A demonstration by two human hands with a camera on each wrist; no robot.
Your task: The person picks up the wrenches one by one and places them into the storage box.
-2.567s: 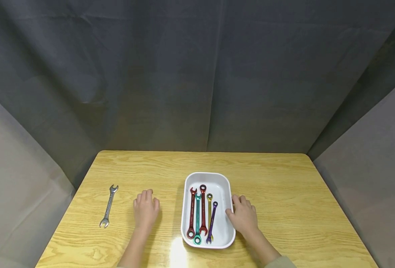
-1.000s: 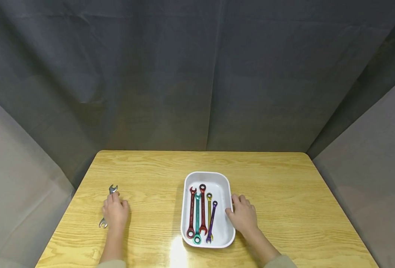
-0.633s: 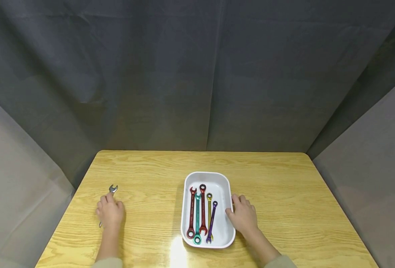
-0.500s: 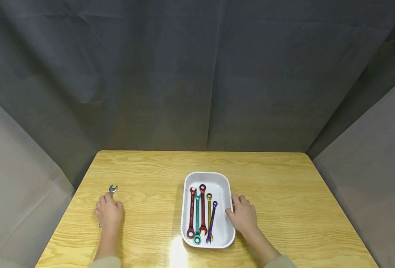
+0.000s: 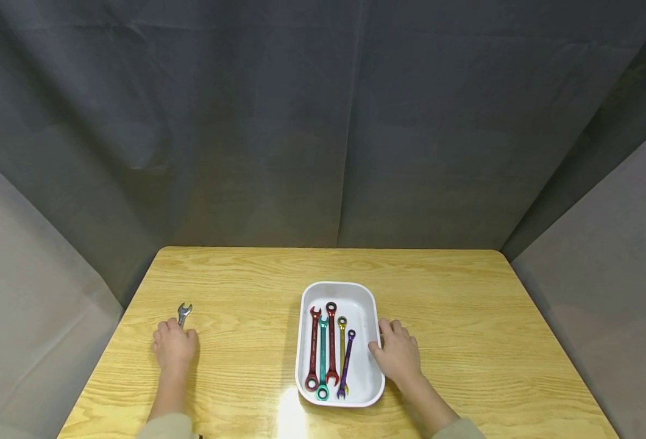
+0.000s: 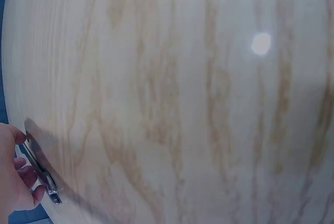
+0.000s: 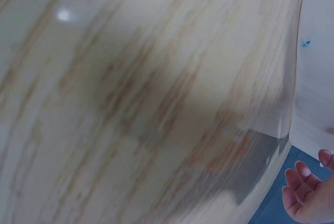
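In the head view, my left hand (image 5: pixel 175 344) is over a silver open-end wrench (image 5: pixel 184 311) at the left of the table, and its fingers grip the handle. One jawed end sticks out beyond the fingers; the rest is hidden. The left wrist view has the fingers and thumb around the wrench (image 6: pixel 43 174) at the lower left. My right hand (image 5: pixel 398 353) holds the right rim of a white tray (image 5: pixel 375 381), thumb over the edge. Inside the tray lie coloured combination wrenches: two red (image 5: pixel 331 347), one green (image 5: pixel 323 360), one yellow (image 5: pixel 342 341), one purple (image 5: pixel 347 363).
The wood-grain table (image 5: pixel 454 305) reaches back to a dark grey curtain (image 5: pixel 257 122). Lighter cloth panels (image 5: pixel 21 292) stand on both sides. A bright light reflection lies on the wood just left of the tray's near end.
My left hand has moved left from mid-table onto the silver wrench, then shifted slightly further left, covering the wrench's near end. The right hand and the tray have stayed in place.
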